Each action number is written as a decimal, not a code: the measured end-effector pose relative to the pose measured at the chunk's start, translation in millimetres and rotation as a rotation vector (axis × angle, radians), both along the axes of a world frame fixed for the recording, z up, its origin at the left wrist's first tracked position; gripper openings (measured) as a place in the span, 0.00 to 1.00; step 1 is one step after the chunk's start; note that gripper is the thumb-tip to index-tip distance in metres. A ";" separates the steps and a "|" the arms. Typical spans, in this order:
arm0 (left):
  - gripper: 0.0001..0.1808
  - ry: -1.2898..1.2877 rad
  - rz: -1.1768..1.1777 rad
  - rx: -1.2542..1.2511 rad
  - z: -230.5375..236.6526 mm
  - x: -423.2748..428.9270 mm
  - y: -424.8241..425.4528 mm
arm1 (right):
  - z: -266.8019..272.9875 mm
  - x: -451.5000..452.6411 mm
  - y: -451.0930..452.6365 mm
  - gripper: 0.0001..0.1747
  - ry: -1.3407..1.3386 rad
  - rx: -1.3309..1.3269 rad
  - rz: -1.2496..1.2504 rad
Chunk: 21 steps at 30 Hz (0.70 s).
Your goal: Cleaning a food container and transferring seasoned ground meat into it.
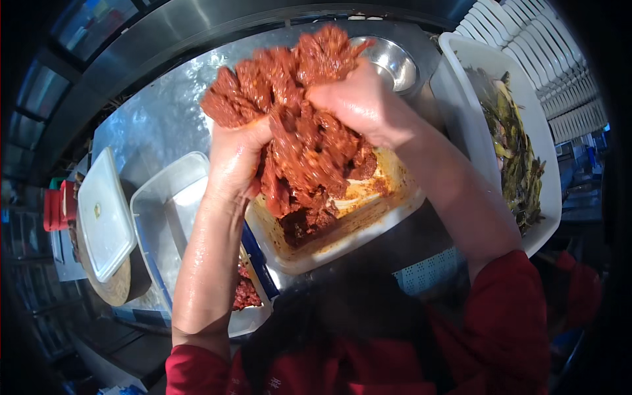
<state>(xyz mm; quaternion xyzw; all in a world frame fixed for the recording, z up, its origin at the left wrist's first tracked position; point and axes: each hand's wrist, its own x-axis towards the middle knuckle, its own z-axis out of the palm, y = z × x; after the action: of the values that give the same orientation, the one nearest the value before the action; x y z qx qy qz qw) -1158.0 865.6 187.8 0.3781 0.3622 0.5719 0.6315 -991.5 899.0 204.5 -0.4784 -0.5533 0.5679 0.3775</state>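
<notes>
A large clump of red, glistening sauce-coated meat strips (pixel 306 143) is held up between my two bare hands. My left hand (pixel 237 153) grips its left side, fingers hidden under the meat. On the right side, my right hand (pixel 360 103) is closed on the same clump, its fingers also partly covered. Beneath hangs a white plastic tub (pixel 340 249), its inner walls smeared with orange-red sauce, with more dark red meat at its bottom left.
Left are a clear plastic container (pixel 170 173), a white lid (pixel 106 212) on a round wooden board (pixel 116 286), and a smaller container of red meat (pixel 247 291). A steel bowl (pixel 395 64) stands behind; a white tub (pixel 545 197) of greenish pieces is at right.
</notes>
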 end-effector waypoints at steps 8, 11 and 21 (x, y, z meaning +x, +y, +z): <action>0.22 0.826 -0.335 0.327 -17.5 2.3 -43.5 | 19.6 20.6 -40.2 0.27 -0.792 -0.014 0.353; 0.29 0.820 -0.447 -0.093 -41.0 -4.5 -49.7 | -59.8 75.3 -22.9 0.42 -0.977 0.092 0.465; 0.51 0.326 -0.075 -0.644 -128.7 -8.9 45.1 | -128.7 19.5 30.5 0.41 -0.079 -0.658 0.038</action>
<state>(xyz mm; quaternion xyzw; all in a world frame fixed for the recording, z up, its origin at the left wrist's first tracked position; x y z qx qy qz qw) -1166.8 910.6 59.2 0.2592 0.6054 0.3373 0.6728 -972.0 929.5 75.8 -0.5861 -0.3632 0.7039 0.1704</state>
